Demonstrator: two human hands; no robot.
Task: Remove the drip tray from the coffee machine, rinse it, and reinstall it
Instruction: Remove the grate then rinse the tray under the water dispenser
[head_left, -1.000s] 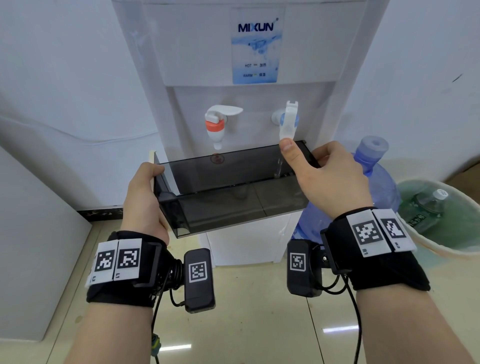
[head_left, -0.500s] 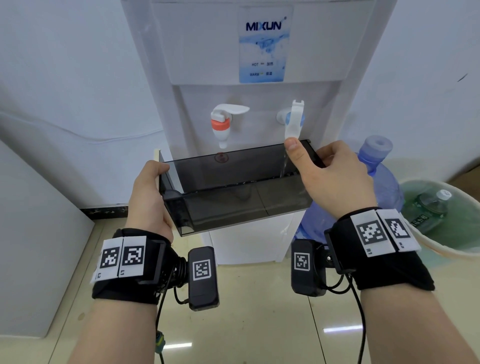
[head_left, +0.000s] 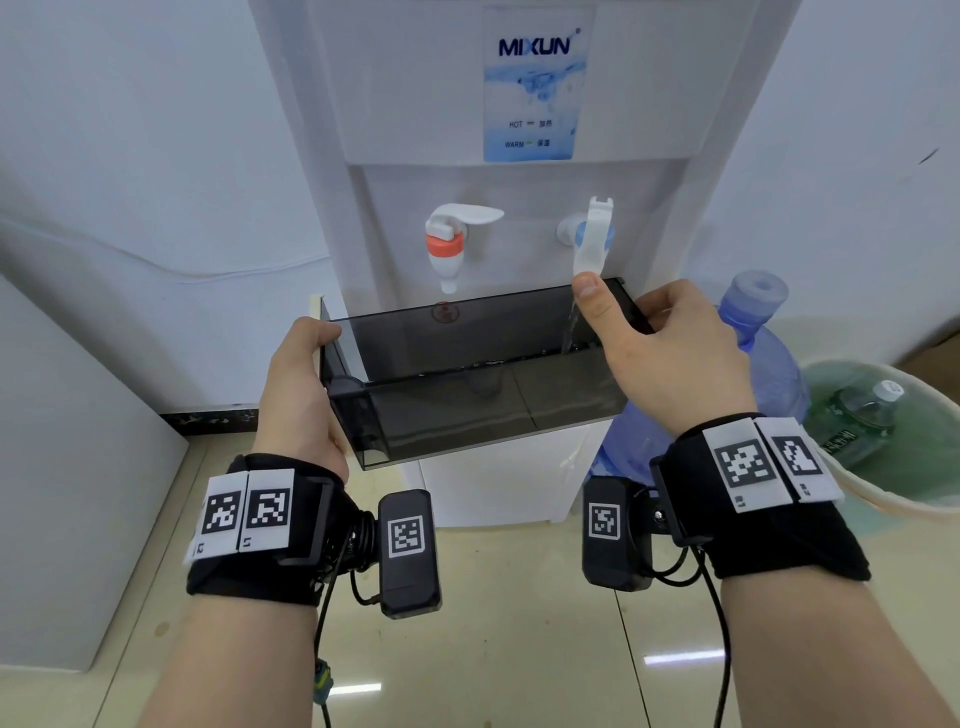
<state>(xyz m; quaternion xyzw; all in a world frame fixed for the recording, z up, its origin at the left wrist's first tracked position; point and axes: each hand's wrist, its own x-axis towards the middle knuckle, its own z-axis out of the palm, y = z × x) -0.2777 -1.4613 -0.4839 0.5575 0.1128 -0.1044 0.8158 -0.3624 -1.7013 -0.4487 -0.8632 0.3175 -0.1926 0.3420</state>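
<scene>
A dark smoked-plastic drip tray (head_left: 467, 410) is held level in front of a white water dispenser (head_left: 519, 104), just below its taps. My left hand (head_left: 298, 395) grips the tray's left end. My right hand (head_left: 670, 358) holds the tray's right end, its thumb pressed up against the lever of the blue tap (head_left: 592, 239). A thin stream of water (head_left: 569, 327) falls from that tap into the tray's right side. The red tap (head_left: 447, 244) at the left is not running.
A large blue water bottle (head_left: 763, 364) stands on the floor right of the dispenser. Further right is a lined bin (head_left: 883, 467) holding a green plastic bottle. A white cabinet (head_left: 62, 467) stands at the left. Tiled floor lies below.
Water now runs from the blue tap into the tray; a second ago no stream showed. Both hands and the tray stay nearly in place.
</scene>
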